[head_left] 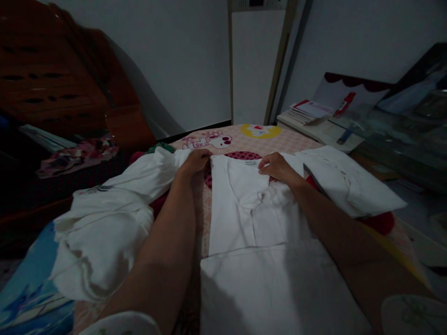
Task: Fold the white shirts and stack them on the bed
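A white shirt (223, 209) lies spread in front of me with its neckline at the far end. Its near part forms a flat white layer with a straight upper edge; I cannot tell whether this is a fold or another piece. My left hand (197, 162) is closed on the far left shoulder edge. On the right side of the neckline, near a small label, my right hand (278, 168) pinches the fabric between thumb and fingers. Crumpled white clothes (108, 232) are heaped left of my left forearm. Beyond my right forearm rests a folded white garment (356, 181).
A pink patterned cloth (206, 142) covers the surface beneath. At left stands a carved wooden chair (52, 88) with fabric on its seat. Papers (307, 110) and a red tube (345, 103) sit on a cabinet at right, beside glass shelving (387, 135). A wall closes off the back.
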{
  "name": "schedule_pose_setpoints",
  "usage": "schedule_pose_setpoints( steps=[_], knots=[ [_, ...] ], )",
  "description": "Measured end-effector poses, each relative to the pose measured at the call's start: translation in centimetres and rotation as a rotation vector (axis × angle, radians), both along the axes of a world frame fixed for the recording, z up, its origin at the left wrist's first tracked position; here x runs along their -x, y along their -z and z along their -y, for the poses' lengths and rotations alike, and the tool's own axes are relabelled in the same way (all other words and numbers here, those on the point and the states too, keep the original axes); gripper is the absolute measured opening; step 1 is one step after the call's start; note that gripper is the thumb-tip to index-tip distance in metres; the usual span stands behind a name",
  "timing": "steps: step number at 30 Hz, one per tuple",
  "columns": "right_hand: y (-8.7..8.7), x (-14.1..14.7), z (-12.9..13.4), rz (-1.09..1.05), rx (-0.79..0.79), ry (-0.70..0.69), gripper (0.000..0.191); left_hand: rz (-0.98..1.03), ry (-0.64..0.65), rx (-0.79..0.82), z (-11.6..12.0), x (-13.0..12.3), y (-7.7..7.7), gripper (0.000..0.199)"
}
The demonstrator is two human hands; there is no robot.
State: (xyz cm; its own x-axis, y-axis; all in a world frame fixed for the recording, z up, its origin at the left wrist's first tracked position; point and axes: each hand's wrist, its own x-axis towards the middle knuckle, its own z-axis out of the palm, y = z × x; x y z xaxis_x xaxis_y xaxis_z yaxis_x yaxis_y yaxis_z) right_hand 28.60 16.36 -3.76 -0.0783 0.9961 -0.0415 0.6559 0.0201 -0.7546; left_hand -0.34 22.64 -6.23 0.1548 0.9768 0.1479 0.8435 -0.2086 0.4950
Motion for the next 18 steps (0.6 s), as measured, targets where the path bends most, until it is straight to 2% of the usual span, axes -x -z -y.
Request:
schedule_pose_setpoints(
  steps=[2, 8, 12, 16, 18],
  knots=[
    [-0.3, 0.0, 0.0, 0.002, -0.002, 0.000, 0.008, -0.008, -0.012, -0.012, -0.2, 0.1, 0.2, 0.035],
    [-1.2, -0.3, -0.2, 0.045, -0.075, -0.004, 0.014, -0.019, -0.178, -0.155, -0.3, -1.2, 0.5, 0.030],
    [-1.0, -0.3, -0.4, 0.187, -0.144, -0.046, 0.016, -0.056, -0.251, -0.106, 0.0, -1.2, 0.2, 0.024],
    [-0.7, -0.1, -0.3, 0.286, -0.131, -0.087, 0.018, -0.077, -0.383, -0.086, 0.3, -0.8, -0.3, 0.024],
    [-0.7, -0.1, -0.4, 0.295, -0.121, -0.088, 0.018, -0.091, -0.361, -0.049, 0.4, -0.9, -0.5, 0.023]
  ],
)
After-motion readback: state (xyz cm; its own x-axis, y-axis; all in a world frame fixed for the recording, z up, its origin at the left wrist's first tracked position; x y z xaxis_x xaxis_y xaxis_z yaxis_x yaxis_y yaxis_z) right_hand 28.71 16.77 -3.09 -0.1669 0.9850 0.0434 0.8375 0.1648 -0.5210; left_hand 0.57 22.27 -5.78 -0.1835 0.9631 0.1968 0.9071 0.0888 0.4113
